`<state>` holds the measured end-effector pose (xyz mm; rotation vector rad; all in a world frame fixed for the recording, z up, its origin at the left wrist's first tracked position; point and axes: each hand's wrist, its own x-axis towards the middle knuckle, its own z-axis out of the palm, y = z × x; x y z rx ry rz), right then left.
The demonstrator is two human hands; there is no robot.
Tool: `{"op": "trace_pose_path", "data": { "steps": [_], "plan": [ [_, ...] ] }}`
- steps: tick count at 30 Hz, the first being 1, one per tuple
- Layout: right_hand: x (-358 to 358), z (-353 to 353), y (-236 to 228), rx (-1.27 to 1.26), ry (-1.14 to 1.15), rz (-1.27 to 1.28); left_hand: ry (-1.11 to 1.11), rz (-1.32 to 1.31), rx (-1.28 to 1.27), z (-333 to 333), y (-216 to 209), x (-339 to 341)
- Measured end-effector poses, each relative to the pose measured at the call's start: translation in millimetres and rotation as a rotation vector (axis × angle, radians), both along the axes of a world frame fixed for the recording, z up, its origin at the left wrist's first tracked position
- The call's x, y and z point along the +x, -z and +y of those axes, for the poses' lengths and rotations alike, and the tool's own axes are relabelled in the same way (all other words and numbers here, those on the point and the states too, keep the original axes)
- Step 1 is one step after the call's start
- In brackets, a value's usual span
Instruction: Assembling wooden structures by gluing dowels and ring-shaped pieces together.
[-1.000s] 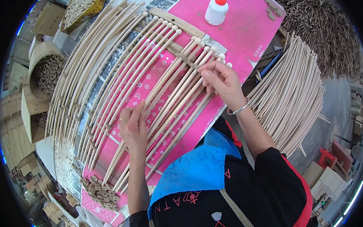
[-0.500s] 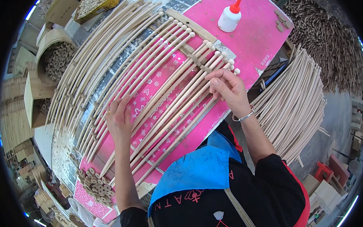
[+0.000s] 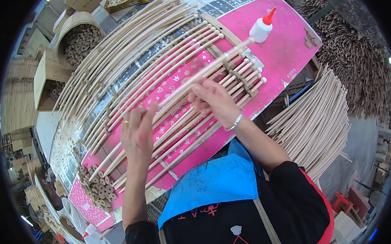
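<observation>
Right hand [image 3: 213, 100] closed around one long pale wooden rod [image 3: 202, 72], pinched near its middle, rod lifted off the rest and blurred, slanting up toward the far right, tip near the white glue bottle [image 3: 261, 28] with red nozzle. Left hand [image 3: 137, 135] open, fingers spread and apart, palm up-turned over the rods, holding nothing, ring on one finger; touching the lifted rod or not, could not tell. Silver bracelet on right wrist. Below both hands lay a row of parallel rods [image 3: 178, 122] on a pink patterned work board [image 3: 288, 54], ends lined up at the far right against short wooden cross pieces [image 3: 241, 75]. Further left, a wider fan of long curved rods [image 3: 116, 69] on the grey worn table [image 3: 62, 144]. Glue bottle stood upright on bare pink board, well apart from both hands. Cluster of short round wooden pegs [image 3: 96, 185] at near-left end of the board. Curved wooden bin [image 3: 78, 38] full of short dowel ends at far left, open wooden box [image 3: 47, 80] just beside it. Large loose pile of long rods [image 3: 320, 122] on the right, below table edge. Second small glue bottle [image 3: 89, 230] at lower left. Blue apron [image 3: 210, 181] over black top at bottom centre
</observation>
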<state>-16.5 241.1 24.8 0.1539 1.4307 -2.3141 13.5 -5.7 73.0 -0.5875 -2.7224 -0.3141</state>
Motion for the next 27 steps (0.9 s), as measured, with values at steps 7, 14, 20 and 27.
{"op": "trace_pose_path", "data": {
  "steps": [7,14,20,27],
  "plan": [
    [-7,5,3,-0.079,0.134,0.035,-0.219,-0.119,0.064,-76,-17,60],
    [-9,16,-6,-0.086,0.128,0.074,-0.208,-0.326,0.222,-95,-22,86],
    [17,-20,0,-0.084,0.059,0.07,-0.106,-0.3,0.365,-50,-11,68],
    [42,-59,-1,-0.152,-0.062,0.098,-0.111,-0.277,0.507,11,-6,45]
  ]
}}
